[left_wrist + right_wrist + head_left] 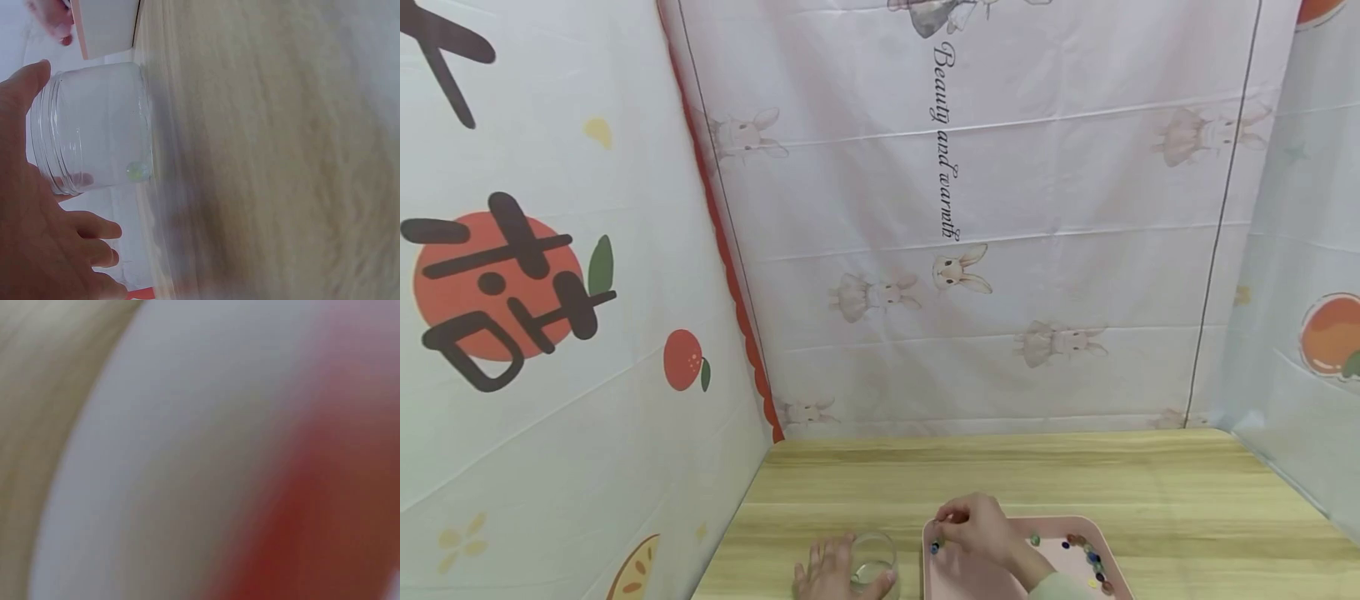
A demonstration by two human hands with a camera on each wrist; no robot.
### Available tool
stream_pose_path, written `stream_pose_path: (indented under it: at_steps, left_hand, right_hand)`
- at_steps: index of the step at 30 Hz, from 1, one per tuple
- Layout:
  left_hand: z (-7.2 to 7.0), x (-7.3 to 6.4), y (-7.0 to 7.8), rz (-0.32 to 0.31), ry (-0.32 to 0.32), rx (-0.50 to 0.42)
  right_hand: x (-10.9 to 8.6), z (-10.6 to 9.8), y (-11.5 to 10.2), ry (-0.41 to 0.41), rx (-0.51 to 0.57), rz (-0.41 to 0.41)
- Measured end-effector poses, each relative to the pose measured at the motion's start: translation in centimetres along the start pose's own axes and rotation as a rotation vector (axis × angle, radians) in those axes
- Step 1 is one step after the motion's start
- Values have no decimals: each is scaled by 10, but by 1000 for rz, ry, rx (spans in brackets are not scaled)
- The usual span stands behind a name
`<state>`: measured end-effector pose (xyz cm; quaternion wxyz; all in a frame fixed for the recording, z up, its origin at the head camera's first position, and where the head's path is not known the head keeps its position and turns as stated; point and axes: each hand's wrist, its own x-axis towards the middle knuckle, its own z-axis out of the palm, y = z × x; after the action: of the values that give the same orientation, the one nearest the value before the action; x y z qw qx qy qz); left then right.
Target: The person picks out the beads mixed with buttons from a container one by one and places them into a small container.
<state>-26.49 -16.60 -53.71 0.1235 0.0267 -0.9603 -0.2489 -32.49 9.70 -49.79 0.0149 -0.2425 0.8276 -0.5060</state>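
Note:
My left hand (829, 573) holds a clear jar (103, 119) near its mouth, thumb on one side and fingers on the other. The jar stands upright on the table, left of a pink tray (992, 579). Inside, at the bottom, lies a greenish glass marble (139, 170). Over the tray's far left corner, my right hand (983, 527) has its thumb and fingertips together, pinching what looks like a small marble, mostly hidden. Dark marbles (935, 547) lie just below those fingertips. The right wrist view is too blurred to show the grip.
Several coloured marbles (1092, 557) lie along the tray's right side, and a green marble (1035, 540) sits near its far wall. The wooden table (1000, 467) meets printed cloth (1060, 250) at the back, with more cloth on both sides.

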Motion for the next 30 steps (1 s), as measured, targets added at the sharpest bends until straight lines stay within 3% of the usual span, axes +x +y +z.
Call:
stream_pose_path:
  at_steps: [12,30]
  left_hand:
    - [-3,0,2,-11,-13,-11]
    - [0,2,0,4,-25,-22]
  right_hand:
    - [14,-5,-36,4,23,2]
    - [26,17,-68,-24,85,-56]
